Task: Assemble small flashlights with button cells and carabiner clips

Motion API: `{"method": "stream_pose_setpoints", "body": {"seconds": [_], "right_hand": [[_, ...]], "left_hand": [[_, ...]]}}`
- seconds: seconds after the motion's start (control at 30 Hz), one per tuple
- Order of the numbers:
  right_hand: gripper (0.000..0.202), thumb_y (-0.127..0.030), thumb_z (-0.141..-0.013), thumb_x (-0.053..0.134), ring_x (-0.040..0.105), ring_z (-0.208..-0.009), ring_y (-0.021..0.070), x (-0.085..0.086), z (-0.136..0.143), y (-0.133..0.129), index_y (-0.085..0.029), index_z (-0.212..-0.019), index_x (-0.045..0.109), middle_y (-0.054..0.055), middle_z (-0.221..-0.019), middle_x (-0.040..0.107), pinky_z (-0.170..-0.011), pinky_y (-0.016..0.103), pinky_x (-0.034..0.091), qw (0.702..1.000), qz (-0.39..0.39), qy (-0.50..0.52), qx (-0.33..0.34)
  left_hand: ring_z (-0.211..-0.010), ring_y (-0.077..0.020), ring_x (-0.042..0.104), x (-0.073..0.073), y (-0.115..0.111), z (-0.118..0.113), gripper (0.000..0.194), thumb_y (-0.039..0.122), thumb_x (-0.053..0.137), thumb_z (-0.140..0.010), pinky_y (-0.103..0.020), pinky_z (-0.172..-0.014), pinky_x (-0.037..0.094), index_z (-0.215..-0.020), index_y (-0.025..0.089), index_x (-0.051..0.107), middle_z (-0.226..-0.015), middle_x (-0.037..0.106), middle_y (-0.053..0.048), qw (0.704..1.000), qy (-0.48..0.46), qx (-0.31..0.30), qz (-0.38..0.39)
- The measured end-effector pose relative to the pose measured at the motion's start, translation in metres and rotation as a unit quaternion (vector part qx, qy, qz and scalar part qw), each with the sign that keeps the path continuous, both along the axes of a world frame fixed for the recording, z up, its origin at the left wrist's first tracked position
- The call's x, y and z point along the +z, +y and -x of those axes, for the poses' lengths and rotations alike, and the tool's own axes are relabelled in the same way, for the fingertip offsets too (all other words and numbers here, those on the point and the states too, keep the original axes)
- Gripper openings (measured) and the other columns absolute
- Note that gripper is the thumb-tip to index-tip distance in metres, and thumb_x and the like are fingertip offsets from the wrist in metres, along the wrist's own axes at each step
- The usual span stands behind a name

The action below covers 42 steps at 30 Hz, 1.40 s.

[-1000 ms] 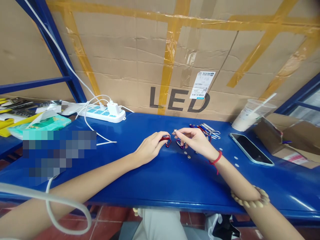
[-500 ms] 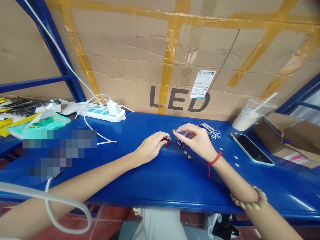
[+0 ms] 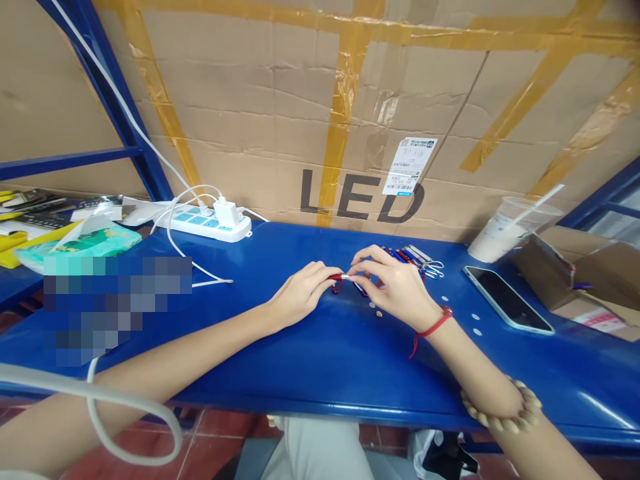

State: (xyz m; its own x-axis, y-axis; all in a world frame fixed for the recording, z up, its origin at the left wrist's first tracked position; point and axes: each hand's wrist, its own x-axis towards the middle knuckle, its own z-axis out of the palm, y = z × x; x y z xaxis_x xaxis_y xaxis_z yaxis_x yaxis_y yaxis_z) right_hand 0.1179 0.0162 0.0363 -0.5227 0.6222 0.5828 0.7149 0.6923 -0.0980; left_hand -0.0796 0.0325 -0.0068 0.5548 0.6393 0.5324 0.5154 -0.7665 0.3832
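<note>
My left hand (image 3: pixel 300 292) pinches a small red tube (image 3: pixel 337 277), which looks like a keychain flashlight, with a red carabiner clip (image 3: pixel 337 289) hanging below it. My right hand (image 3: pixel 395 288) has thumb and forefinger closed on a tiny silver end cap (image 3: pixel 345 277) that meets the tube's right end. Beneath the right fingers lies another dark clip (image 3: pixel 359 289), partly hidden. Behind that hand sit several similar coloured tubes (image 3: pixel 403 256) with silver clips (image 3: pixel 433 269). Small round discs, like button cells, lie near the hand, one of them golden (image 3: pixel 379 314).
More silver discs (image 3: pixel 475 317) are scattered toward a phone (image 3: pixel 507 300) on the blue table (image 3: pixel 300 373). A plastic cup with a straw (image 3: pixel 493 233) and an open cardboard box (image 3: pixel 590 287) stand right. A power strip (image 3: pixel 207 223) with cables and a tissue pack (image 3: pixel 95 240) are left.
My right hand has come down slightly, bringing the silver cap to the end of the red tube. The tube in my left hand now points sideways toward it.
</note>
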Motion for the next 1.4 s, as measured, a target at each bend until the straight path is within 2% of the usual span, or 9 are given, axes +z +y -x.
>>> {"method": "stream_pose_setpoints", "body": {"seconds": [0.2, 0.4, 0.5, 0.63, 0.73, 0.97, 1.13, 1.3, 1.4], "right_hand": [[0.019, -0.034, -0.079, 0.061, 0.053, -0.055, 0.0095, -0.009, 0.005, 0.004, -0.018, -0.071, 0.067, 0.005, -0.089, 0.061, -0.048, 0.023, 0.043, 0.981, 0.13, 0.147, -0.011], [0.032, -0.047, -0.07, 0.066, 0.051, -0.053, 0.011, -0.014, 0.01, 0.008, -0.015, -0.064, 0.067, 0.007, -0.076, 0.06, -0.049, 0.026, 0.045, 0.913, 0.298, 0.275, 0.034], [0.038, -0.052, -0.065, 0.068, 0.048, -0.048, 0.009, -0.014, 0.013, 0.005, -0.014, -0.064, 0.068, 0.007, -0.075, 0.061, -0.043, 0.024, 0.042, 0.877, 0.355, 0.323, 0.011], [0.041, -0.054, -0.065, 0.067, 0.044, -0.045, 0.0068, -0.014, 0.015, 0.003, -0.013, -0.066, 0.068, 0.006, -0.073, 0.062, -0.039, 0.022, 0.037, 0.855, 0.402, 0.327, -0.016], [0.04, -0.053, -0.067, 0.067, 0.047, -0.046, 0.0073, -0.017, 0.015, 0.005, -0.013, -0.066, 0.068, 0.006, -0.075, 0.062, -0.04, 0.022, 0.038, 0.867, 0.375, 0.327, -0.021], [0.033, -0.05, -0.071, 0.068, 0.051, -0.052, 0.0089, -0.012, 0.01, 0.006, -0.018, -0.08, 0.071, 0.006, -0.089, 0.06, -0.051, 0.026, 0.047, 0.944, 0.168, 0.284, 0.019], [0.03, -0.047, -0.082, 0.057, 0.055, -0.062, 0.0124, -0.009, 0.004, 0.006, -0.023, -0.076, 0.074, 0.006, -0.088, 0.061, -0.059, 0.028, 0.048, 0.977, 0.067, 0.192, 0.059], [0.022, -0.04, -0.082, 0.06, 0.055, -0.06, 0.0111, -0.015, 0.003, 0.006, -0.024, -0.075, 0.073, 0.004, -0.088, 0.061, -0.059, 0.026, 0.045, 0.984, 0.04, 0.164, 0.057], [0.02, -0.038, -0.078, 0.065, 0.055, -0.059, 0.0111, -0.017, 0.007, 0.005, -0.021, -0.071, 0.071, 0.004, -0.083, 0.061, -0.054, 0.025, 0.043, 0.978, 0.073, 0.195, 0.03]], "left_hand": [[-0.081, -0.0149, 0.051, -0.003, 0.0, 0.002, 0.028, 0.023, 0.035, -0.094, -0.028, -0.079, 0.044, -0.109, 0.015, 0.057, -0.087, 0.059, -0.005, 0.997, -0.024, -0.036, -0.057], [-0.078, -0.0141, 0.051, -0.005, -0.001, 0.004, 0.028, 0.021, 0.035, -0.093, -0.027, -0.075, 0.045, -0.109, 0.015, 0.058, -0.084, 0.059, -0.006, 0.994, -0.039, -0.052, -0.086], [-0.077, -0.0144, 0.051, -0.006, 0.0, 0.004, 0.031, 0.023, 0.034, -0.094, -0.027, -0.074, 0.046, -0.115, 0.016, 0.056, -0.084, 0.058, -0.006, 0.993, -0.045, -0.043, -0.095], [-0.074, -0.0147, 0.05, -0.005, 0.0, 0.003, 0.034, 0.025, 0.031, -0.095, -0.027, -0.072, 0.046, -0.115, 0.017, 0.056, -0.08, 0.057, -0.005, 0.995, -0.028, -0.031, -0.094], [-0.073, -0.0153, 0.05, -0.003, -0.001, 0.002, 0.033, 0.024, 0.03, -0.094, -0.027, -0.071, 0.045, -0.111, 0.014, 0.057, -0.075, 0.056, -0.005, 0.997, -0.032, -0.015, -0.072], [-0.08, -0.0164, 0.054, 0.0, 0.0, 0.002, 0.031, 0.023, 0.029, -0.094, -0.027, -0.071, 0.046, -0.111, 0.018, 0.054, -0.082, 0.058, -0.004, 0.999, -0.026, 0.021, 0.004], [-0.084, -0.0165, 0.054, 0.003, -0.001, 0.004, 0.029, 0.024, 0.029, -0.094, -0.027, -0.074, 0.045, -0.107, 0.019, 0.054, -0.084, 0.059, -0.004, 0.999, -0.024, -0.014, 0.025], [-0.078, -0.014, 0.055, 0.005, -0.004, 0.004, 0.027, 0.023, 0.029, -0.094, -0.026, -0.075, 0.044, -0.101, 0.017, 0.055, -0.083, 0.059, -0.004, 0.996, -0.034, -0.053, 0.059], [-0.073, -0.0122, 0.055, 0.005, -0.006, 0.005, 0.025, 0.023, 0.031, -0.093, -0.024, -0.073, 0.045, -0.1, 0.017, 0.054, -0.079, 0.059, -0.002, 0.993, -0.053, -0.053, 0.096]]}}
